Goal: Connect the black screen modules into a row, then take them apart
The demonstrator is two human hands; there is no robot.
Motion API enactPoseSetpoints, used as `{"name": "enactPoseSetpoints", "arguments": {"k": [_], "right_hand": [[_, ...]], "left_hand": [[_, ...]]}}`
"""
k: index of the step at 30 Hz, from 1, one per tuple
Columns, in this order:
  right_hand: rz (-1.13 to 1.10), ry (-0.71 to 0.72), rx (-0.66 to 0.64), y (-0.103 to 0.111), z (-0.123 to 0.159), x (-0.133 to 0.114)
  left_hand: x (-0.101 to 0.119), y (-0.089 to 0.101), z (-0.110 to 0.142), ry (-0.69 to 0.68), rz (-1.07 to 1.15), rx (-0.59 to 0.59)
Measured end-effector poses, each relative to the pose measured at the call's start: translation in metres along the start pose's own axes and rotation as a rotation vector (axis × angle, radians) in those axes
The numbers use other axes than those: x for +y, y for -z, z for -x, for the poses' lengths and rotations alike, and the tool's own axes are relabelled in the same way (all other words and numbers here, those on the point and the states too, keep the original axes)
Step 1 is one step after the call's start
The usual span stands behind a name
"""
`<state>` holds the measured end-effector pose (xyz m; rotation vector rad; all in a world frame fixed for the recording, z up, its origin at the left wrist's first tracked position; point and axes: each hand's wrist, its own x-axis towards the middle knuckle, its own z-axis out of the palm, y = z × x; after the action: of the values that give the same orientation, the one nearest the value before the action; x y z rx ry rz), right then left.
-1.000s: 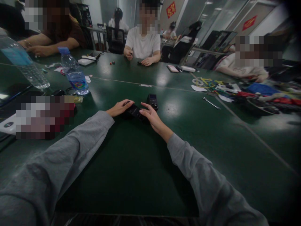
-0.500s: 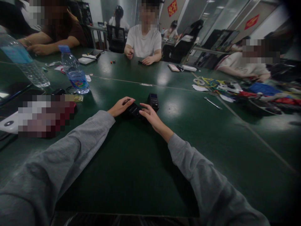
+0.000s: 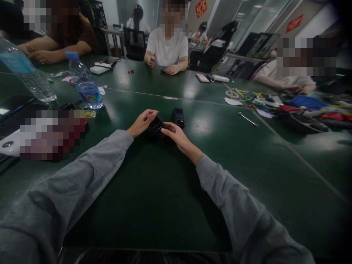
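Between my two hands is a black box-shaped item (image 3: 156,127) with small pale print on its face; its exact kind cannot be made out. My left hand (image 3: 142,123) grips its far left end, thumb on top. At its right end, my right hand (image 3: 177,135) has the thumb on the near face and the fingers over the far side. The item is tilted, just above or on the dark green table (image 3: 154,190). A second black box (image 3: 178,116) stands upright right behind my right hand, its lower part partly covered by the fingers.
Left are a water bottle (image 3: 86,86), a larger bottle (image 3: 30,73) and a blurred red item (image 3: 75,132). A wrench (image 3: 248,119) lies to the right, before a heap of cables and cloth (image 3: 308,104). Across the table sits a person in a white shirt (image 3: 167,49); others sit left and right.
The black item has turned a little between my hands and its left end is raised. My left thumb now presses on it, and my right fingers have curled in closer.
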<state>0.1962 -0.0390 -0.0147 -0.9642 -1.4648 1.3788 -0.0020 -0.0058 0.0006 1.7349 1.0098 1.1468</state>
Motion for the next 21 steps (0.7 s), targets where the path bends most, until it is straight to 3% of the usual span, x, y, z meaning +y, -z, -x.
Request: {"name": "enactPoseSetpoints", "arguments": {"k": [8,21], "right_hand": [[-0.154,0.010,0.082,0.0049,-0.0027,0.0035],[-0.109,0.008,0.084,0.0039,-0.0021,0.0029]], "left_hand": [[-0.0085,-0.0051,-0.0006,0.180,0.257,-0.199],[-0.0091,-0.0051,0.0017,0.136,0.230,-0.100]]}}
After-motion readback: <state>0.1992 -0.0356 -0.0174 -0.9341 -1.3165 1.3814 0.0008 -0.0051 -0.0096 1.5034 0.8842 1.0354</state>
